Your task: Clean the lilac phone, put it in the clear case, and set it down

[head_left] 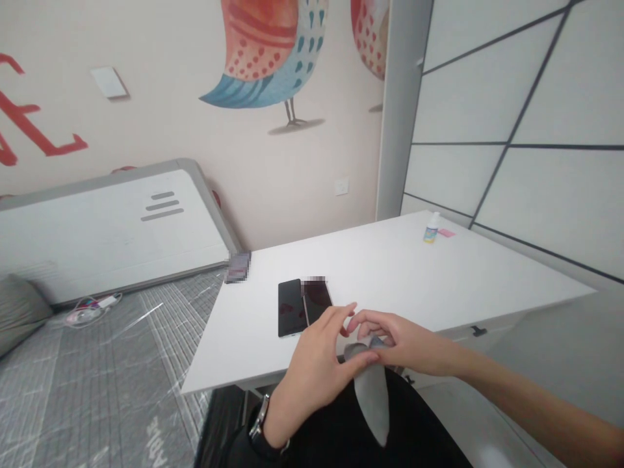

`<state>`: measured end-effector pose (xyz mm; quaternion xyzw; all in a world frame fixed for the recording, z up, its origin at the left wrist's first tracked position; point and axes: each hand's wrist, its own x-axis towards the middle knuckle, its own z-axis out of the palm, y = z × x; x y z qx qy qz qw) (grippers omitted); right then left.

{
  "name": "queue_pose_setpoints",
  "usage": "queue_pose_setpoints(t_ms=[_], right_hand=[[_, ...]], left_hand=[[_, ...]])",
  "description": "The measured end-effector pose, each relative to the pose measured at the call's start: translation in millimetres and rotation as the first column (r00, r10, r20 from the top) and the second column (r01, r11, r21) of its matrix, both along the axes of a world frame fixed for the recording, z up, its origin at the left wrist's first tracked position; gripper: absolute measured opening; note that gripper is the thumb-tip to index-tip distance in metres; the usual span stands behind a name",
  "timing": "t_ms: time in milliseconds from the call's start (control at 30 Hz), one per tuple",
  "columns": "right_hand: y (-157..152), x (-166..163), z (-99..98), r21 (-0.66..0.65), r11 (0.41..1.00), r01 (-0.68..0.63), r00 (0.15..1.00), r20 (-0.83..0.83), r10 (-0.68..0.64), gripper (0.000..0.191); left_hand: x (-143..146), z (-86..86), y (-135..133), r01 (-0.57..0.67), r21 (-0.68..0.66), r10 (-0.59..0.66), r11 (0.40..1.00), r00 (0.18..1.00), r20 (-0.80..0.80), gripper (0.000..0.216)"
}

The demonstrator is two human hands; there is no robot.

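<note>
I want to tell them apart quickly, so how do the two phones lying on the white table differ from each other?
The left phone lies wholly in view, while the right phone has its near end hidden behind the left hand. The left phone's far end is plain black; the right phone's far end is blurred out. Both lie flat, screens dark, side by side on the white table, long edges apparently touching.

Head view: worn on the person's head, looking forward and down (steeply) over the white surface (pixel 390 273).
Nearness: close above the hands.
</note>
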<state>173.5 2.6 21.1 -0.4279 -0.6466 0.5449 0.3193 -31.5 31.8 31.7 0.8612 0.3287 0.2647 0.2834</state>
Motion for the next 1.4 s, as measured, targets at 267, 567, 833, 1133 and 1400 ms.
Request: queue_pose_setpoints(t_ms=[267,567,833,1133,1400], right_hand=[[-17,6,-1.2,-0.015,0.999,0.044,0.991,0.129,-0.042,0.046],[-27,49,-12.6,0.083,0.968,0.237,0.954,0.168,-0.248,0.043],[24,72,12.2,0.398,0.836,0.377,0.89,0.093,-0.446,0.044],[84,100,16.1,0.667,0.612,0.426,0.832,-0.023,-0.554,0.028],[33,122,-68.6,0.667,0.743,0.06,0.863,0.339,-0.374,0.032]], left_hand=[[-10,-10.2,13,-0.099,-0.039,0.102,0.994,0.99,0.101,0.015],[-30,-11.6,2,-0.102,-0.198,0.123,0.975,0.987,0.1,0.017],[-10,23.2,54,-0.091,0.24,0.081,0.967,0.995,0.051,0.013],[21,32.3,104,-0.033,0.523,0.075,0.852,0.995,-0.058,0.016],[11,-35.1,75,0.283,0.438,-0.102,0.853,0.914,-0.392,0.025]])
